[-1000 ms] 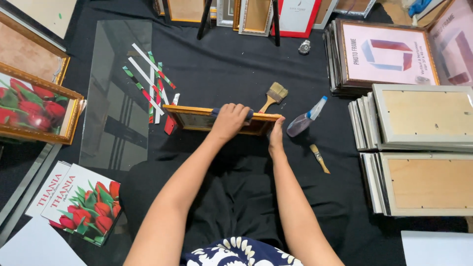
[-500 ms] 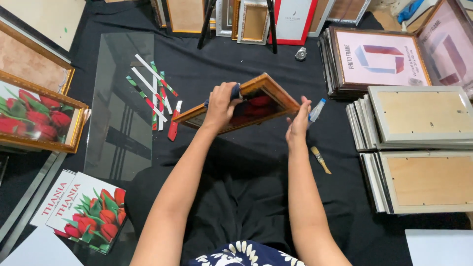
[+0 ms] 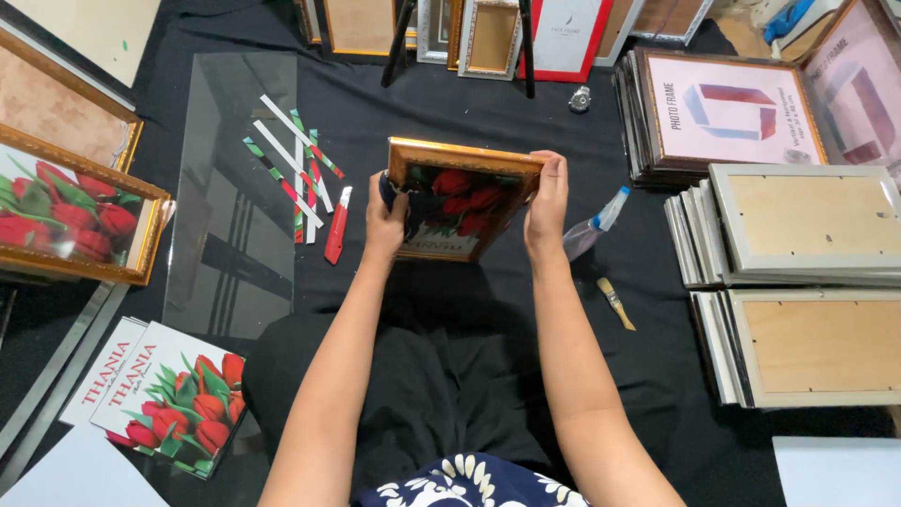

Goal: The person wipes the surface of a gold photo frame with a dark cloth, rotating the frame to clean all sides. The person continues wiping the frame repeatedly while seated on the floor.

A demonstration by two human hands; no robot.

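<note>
I hold a gold-edged picture frame (image 3: 462, 199) with a red tulip print up off the black cloth, its face turned toward me. My left hand (image 3: 385, 223) grips its left edge together with a dark cloth (image 3: 405, 199) pressed on the glass. My right hand (image 3: 547, 202) clasps the right edge, fingers wrapped over the rim.
A glass sheet (image 3: 230, 188) lies at left beside paper strips (image 3: 291, 160) and a red cutter (image 3: 337, 225). A spray bottle (image 3: 593, 225) and small brush (image 3: 616, 302) lie to the right. Frame stacks (image 3: 807, 282) fill the right side; a framed tulip picture (image 3: 75, 221) and loose prints (image 3: 164, 399) sit left.
The frame was lying edge-on on the cloth, then lifted and tilted; now it stands raised with its tulip picture facing me, both hands shifted to its side edges.
</note>
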